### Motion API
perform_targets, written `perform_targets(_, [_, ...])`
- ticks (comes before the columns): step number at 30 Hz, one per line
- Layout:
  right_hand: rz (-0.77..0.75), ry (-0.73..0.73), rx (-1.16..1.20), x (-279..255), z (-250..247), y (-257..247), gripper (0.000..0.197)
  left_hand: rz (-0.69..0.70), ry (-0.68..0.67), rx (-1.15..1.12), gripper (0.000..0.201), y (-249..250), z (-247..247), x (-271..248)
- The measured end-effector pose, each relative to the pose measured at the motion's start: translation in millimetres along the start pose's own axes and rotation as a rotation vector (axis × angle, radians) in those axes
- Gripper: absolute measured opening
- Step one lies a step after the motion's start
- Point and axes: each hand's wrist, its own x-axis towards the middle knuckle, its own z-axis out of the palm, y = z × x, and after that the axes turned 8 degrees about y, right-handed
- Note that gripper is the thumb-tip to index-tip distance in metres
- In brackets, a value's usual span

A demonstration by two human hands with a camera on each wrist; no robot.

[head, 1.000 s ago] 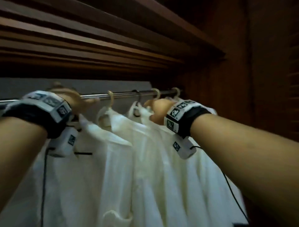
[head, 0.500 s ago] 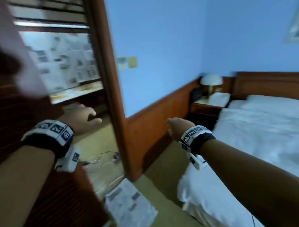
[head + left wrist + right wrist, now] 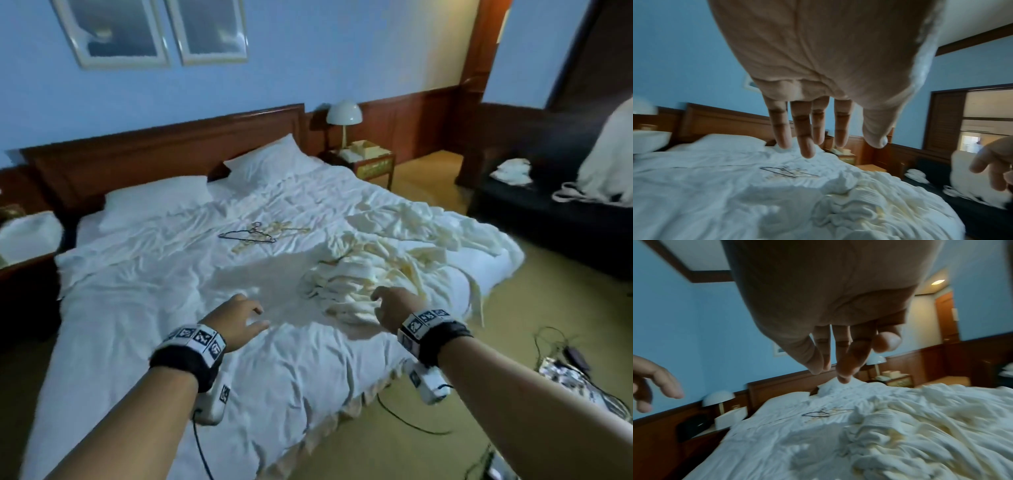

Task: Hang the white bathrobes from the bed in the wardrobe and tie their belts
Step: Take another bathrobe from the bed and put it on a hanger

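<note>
Crumpled cream-white bathrobes (image 3: 394,267) (image 3: 869,206) (image 3: 920,434) lie heaped on the right half of the bed (image 3: 171,308). Farther up the sheet lie a dark wire hanger (image 3: 248,236) (image 3: 777,170) (image 3: 816,414) and pale wooden hangers (image 3: 274,229). My left hand (image 3: 239,317) (image 3: 818,129) hovers over bare sheet left of the heap, fingers straight and spread, holding nothing. My right hand (image 3: 390,305) (image 3: 840,356) hangs just above the heap's near edge, fingers relaxed and empty; contact with the cloth is unclear.
Two pillows (image 3: 157,202) lean at the wooden headboard (image 3: 164,150). A nightstand with a lamp (image 3: 344,116) stands right of the bed. A dark sofa (image 3: 555,219) holds white laundry. Cables (image 3: 561,349) and papers lie on the carpet at right.
The view swung from the wardrobe rail with hung robes, past the door frame, round to the bed. Both hands left the rail and now reach out empty over the bed.
</note>
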Motion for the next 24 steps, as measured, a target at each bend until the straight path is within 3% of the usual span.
perform_targets(4, [0.136, 0.020, 0.096, 51, 11, 54, 0.030, 0.147, -0.072, -0.010, 0.041, 55, 28, 98])
perform_targets(10, [0.284, 0.008, 0.157, 154, 38, 105, 0.028, 0.239, -0.195, -0.015, 0.040, 79, 77, 245])
perform_targets(19, [0.332, -0.106, 0.185, 278, 68, 190, 0.025, 0.206, -0.348, 0.005, 0.050, 130, 146, 390])
perform_targets(24, [0.191, -0.245, 0.153, 368, 103, 236, 0.032, 0.070, -0.300, -0.024, 0.070, 136, 181, 446])
